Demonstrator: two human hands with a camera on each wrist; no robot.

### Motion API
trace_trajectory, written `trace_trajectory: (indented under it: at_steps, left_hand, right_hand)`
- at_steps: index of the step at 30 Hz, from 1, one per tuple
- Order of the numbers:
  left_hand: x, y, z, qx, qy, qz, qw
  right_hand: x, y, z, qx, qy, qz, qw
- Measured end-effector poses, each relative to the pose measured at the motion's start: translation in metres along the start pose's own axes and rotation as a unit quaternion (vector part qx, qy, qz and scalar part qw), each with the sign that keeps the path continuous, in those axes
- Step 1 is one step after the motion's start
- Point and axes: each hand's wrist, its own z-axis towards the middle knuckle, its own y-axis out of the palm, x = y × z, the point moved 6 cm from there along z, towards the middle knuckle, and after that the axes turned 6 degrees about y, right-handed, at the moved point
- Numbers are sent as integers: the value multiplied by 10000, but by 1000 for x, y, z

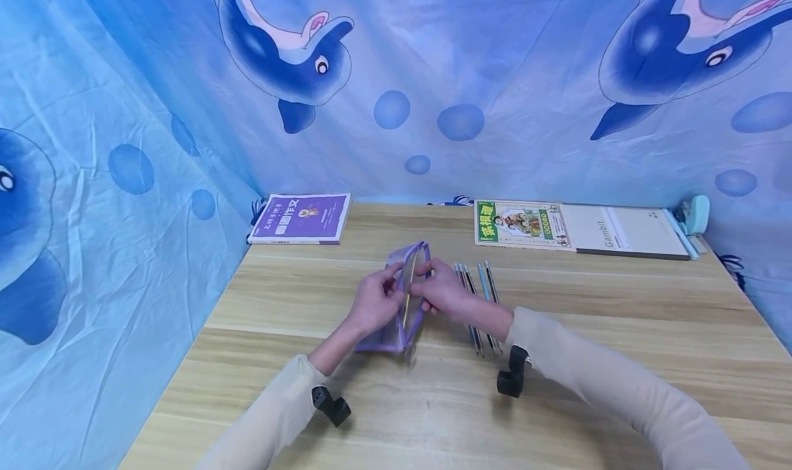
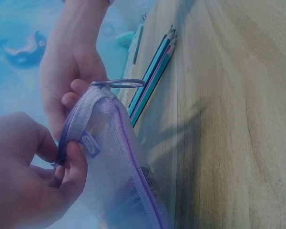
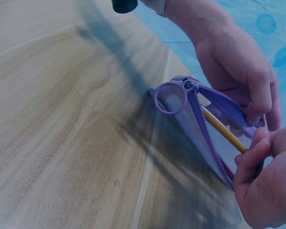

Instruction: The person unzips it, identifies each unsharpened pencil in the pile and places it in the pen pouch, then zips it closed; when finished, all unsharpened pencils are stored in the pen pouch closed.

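Note:
A purple mesh pencil case [image 1: 380, 336] stands tilted on the table with its zip open. My left hand [image 1: 377, 301] pinches one zipped edge of its mouth. At the opening, my right hand [image 1: 442, 291] has finger and thumb closed on a yellow pencil [image 3: 224, 130] lying along the mouth; the pencil's far end is hidden by the fingers. A purple ring pull [image 3: 169, 98] hangs at the zip's end. Through the mesh [image 2: 117, 167], darker contents show only faintly. Several blue and dark pencils [image 1: 487, 284] lie beside my right hand, partly under the wrist.
A purple book [image 1: 303, 219] lies at the back left of the wooden table [image 1: 278, 305]. At the back right are a green-and-white booklet [image 1: 522, 224], a grey Gambit pad [image 1: 625, 229] and a turquoise object [image 1: 698, 214]. Blue dolphin-print cloth [image 1: 421, 78] hangs behind and to the left.

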Motion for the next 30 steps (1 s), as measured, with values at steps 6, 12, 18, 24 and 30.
trace_trajectory:
  at_steps: [6, 12, 18, 24, 30]
  left_hand:
    - [-2, 0, 0, 18, 17, 10, 10000]
    - [-2, -1, -1, 56, 63, -77, 9999]
    - [0, -5, -1, 145, -38, -183, 9997]
    - [3, -10, -1, 196, 59, -279, 9994]
    - [1, -16, 0, 407, 72, -424, 9982]
  right_hand:
    - [1, 1, 1, -94, 57, 53, 9999]
    - [1, -8, 1, -28, 4, -42, 10000]
    - [-2, -24, -1, 49, -39, -84, 9999]
    - [-8, -41, -2, 181, -167, -161, 9996]
    - [-13, -55, -2, 317, -273, -99, 9991]
